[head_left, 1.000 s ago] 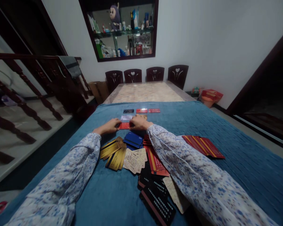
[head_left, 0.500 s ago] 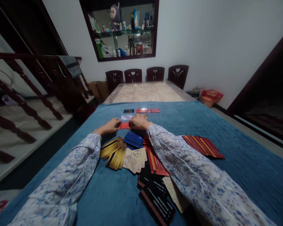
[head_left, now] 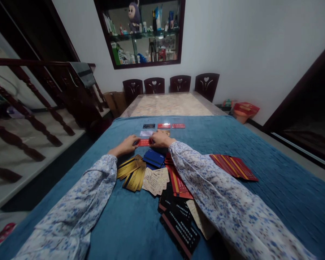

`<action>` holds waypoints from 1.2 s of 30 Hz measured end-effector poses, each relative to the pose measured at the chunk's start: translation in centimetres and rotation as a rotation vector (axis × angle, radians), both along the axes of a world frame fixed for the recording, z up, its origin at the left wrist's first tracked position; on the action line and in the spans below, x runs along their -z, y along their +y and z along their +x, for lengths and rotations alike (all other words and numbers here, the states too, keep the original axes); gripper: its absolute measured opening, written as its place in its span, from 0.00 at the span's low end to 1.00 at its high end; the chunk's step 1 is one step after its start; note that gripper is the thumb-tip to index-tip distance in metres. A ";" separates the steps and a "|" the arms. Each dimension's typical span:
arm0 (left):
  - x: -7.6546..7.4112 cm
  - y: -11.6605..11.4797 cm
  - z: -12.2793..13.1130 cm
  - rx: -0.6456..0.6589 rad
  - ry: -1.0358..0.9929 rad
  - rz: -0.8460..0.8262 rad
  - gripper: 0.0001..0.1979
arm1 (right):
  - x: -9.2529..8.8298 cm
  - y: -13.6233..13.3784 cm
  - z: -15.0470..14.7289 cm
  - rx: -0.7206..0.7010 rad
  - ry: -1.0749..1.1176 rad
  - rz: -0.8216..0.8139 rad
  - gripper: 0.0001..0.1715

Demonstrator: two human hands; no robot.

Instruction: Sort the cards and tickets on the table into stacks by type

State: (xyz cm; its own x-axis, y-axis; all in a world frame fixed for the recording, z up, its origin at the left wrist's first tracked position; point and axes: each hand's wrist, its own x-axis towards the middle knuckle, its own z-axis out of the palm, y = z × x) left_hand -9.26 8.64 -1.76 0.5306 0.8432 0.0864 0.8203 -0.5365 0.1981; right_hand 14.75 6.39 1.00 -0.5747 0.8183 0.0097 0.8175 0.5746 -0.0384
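Both my hands rest on a red card lying on the blue blanket. My left hand touches the card's left end and my right hand covers its right end, fingers curled down onto it. Just beyond lie a white card, a black card and two red cards in rows. Between my forearms lie piles of gold cards, blue cards, beige cards, red cards and black cards.
A fanned stack of red cards lies to the right on the blanket. Beyond the blanket is a marble tabletop with several dark chairs. A wooden stair railing runs along the left. A wall cabinet holds bottles.
My hands stay on the red card, barely shifting. The view has tilted slightly, so everything sits a little higher in the frame.
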 end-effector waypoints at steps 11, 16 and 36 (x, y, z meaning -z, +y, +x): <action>-0.5 -2.8 -0.8 -0.067 -0.052 0.127 0.20 | -0.7 -1.5 0.9 -0.008 0.056 0.076 0.23; -0.7 -5.7 -2.0 -0.068 -0.085 0.223 0.18 | -1.0 -3.2 0.7 -0.080 0.124 0.108 0.21; -1.1 -16.4 -5.4 -0.055 -0.168 0.217 0.16 | 0.2 -7.7 -2.1 -0.372 0.269 0.121 0.19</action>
